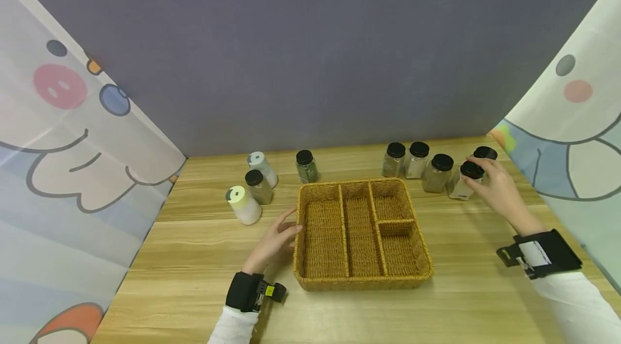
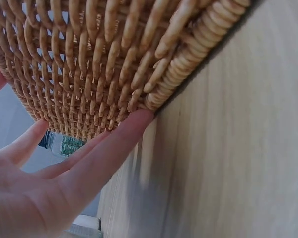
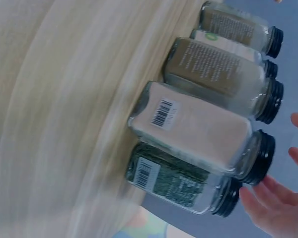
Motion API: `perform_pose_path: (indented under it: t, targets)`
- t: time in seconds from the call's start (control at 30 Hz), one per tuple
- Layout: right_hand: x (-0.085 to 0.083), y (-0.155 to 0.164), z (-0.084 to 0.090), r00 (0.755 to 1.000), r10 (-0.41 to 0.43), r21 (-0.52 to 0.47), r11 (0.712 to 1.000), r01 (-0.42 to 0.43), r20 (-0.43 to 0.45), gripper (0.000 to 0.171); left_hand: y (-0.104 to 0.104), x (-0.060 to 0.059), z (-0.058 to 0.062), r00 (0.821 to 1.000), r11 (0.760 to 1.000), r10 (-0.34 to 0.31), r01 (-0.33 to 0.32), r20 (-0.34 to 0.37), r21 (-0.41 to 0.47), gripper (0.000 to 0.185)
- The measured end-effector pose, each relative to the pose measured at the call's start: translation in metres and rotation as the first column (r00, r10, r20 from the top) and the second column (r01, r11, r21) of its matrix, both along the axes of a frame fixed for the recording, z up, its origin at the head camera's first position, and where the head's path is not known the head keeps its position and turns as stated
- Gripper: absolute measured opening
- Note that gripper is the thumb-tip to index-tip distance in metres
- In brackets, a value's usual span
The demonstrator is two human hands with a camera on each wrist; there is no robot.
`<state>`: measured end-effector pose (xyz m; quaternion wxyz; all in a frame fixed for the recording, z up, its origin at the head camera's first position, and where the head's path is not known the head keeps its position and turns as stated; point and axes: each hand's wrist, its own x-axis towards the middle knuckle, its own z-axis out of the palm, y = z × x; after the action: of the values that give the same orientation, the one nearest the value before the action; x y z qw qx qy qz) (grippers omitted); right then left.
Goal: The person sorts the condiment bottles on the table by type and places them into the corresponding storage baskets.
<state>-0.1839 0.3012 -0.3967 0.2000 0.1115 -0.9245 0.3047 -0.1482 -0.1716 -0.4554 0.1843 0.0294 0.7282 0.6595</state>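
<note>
a wicker basket [image 1: 361, 279] with four compartments sits in the middle of the wooden worktop [image 1: 194, 258]. the left hand [image 1: 274, 241] lies beside its left wall, fingers straight and spread, the grip apart; the left wrist view shows a fingertip [image 2: 139, 119] touching the woven wall low down near the worktop, holding nothing.

the right hand [image 1: 497, 187] is over at the right rear of the worktop, among a cluster of black-capped spice jars. its fingers reach over the cap of the pale-filled jar [image 1: 466, 179] and are close to the dark green jar [image 1: 485, 154] behind it. the right wrist view shows the fingers [image 3: 273, 208] relaxed and parted just beside those two caps, the grip apart; whether they touch a cap cannot be told there.

three more capped jars [image 1: 417, 163] stand in a row to the left of that pair, just behind the basket's back right corner. a lone green-filled jar [image 1: 306, 166] stands behind the basket's back left corner. further left, two white bottles [image 1: 244, 205] lean near another black-capped jar [image 1: 258, 186]
</note>
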Motion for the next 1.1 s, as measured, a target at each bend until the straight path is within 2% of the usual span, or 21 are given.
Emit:
perform_pose_path:
  t: [0.23,0.4,0.5,0.6,0.7,0.9,1.0,1.1]
  targets:
    - [-0.009,0.006,-0.01,1.0,-0.007,0.007,1.0,0.007,0.029,0.045,0.0,0.0,0.002,1.0,1.0,-0.005,0.005,0.018,0.009,0.064]
    - [-0.012,0.011,-0.02,1.0,-0.01,0.011,1.0,0.01,-0.021,0.04,-0.003,-0.002,-0.003,0.999,0.999,-0.031,0.03,0.012,0.02,0.068]
    - [-0.013,0.014,-0.024,0.999,0.003,-0.034,0.999,-0.004,-0.035,0.04,-0.007,-0.005,-0.01,0.999,0.999,-0.042,0.041,0.033,0.025,0.07]
    - [-0.014,0.015,-0.027,1.0,0.02,-0.104,0.994,-0.021,-0.006,0.039,-0.011,-0.009,-0.017,0.997,0.998,-0.047,0.046,0.054,0.032,0.071]
    - [-0.014,0.014,-0.03,1.0,0.015,-0.155,0.988,-0.013,0.014,0.038,-0.013,-0.01,-0.019,0.997,0.997,-0.065,0.063,0.043,0.051,0.072]
    - [-0.013,0.011,-0.033,1.0,-0.022,-0.192,0.981,0.025,0.013,0.038,-0.012,-0.01,-0.013,0.996,0.997,-0.069,0.067,0.057,0.037,0.074]
    - [-0.014,0.01,-0.034,0.999,-0.037,-0.189,0.981,0.034,-0.014,0.037,-0.01,-0.008,-0.007,0.997,0.997,-0.068,0.067,0.047,0.038,0.074]
    - [-0.015,0.01,-0.033,0.998,-0.049,-0.171,0.984,0.041,-0.038,0.037,-0.01,-0.009,-0.007,0.996,0.997,-0.071,0.069,0.048,0.04,0.074]
